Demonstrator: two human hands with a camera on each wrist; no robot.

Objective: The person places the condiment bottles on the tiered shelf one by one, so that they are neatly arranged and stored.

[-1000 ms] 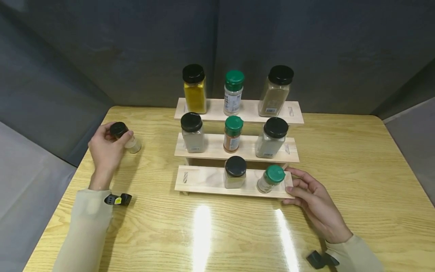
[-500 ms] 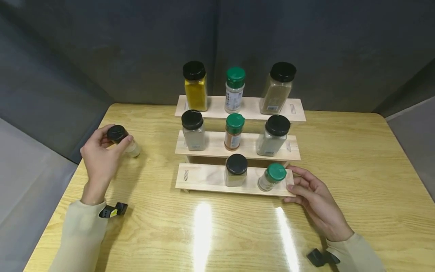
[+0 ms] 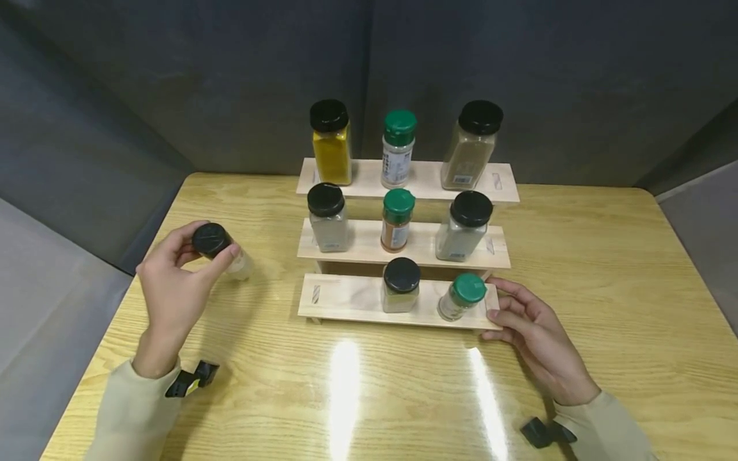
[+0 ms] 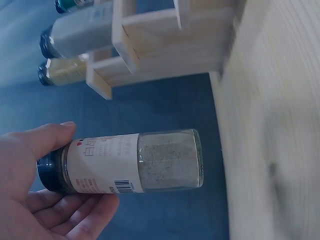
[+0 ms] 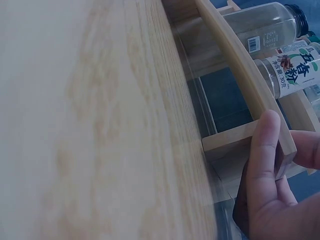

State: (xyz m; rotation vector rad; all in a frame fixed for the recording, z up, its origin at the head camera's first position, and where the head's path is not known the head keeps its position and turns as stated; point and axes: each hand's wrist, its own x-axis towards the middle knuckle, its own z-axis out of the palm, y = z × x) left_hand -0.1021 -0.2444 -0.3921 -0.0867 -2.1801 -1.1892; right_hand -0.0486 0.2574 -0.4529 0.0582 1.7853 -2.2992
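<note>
My left hand grips a spice jar by its black lid, thumb on one side and fingers on the other. The jar is glass with a white printed label and greyish powder inside, and it tilts above the table left of the rack. At the right end of the lowest step of the wooden spice rack, my right hand holds the board's end between thumb and fingers. A green-lidded jar stands close to those fingers, with a black-lidded jar to its left on the same step.
The middle step carries two black-lidded jars and a green-lidded jar between them. On the top step are a yellow-powder jar, a green-lidded jar and a tall brownish jar. Dark curtain hangs behind the table.
My left hand has lifted the spice jar off the table and shifted it nearer to me and slightly right. The right hand keeps its hold on the rack.
</note>
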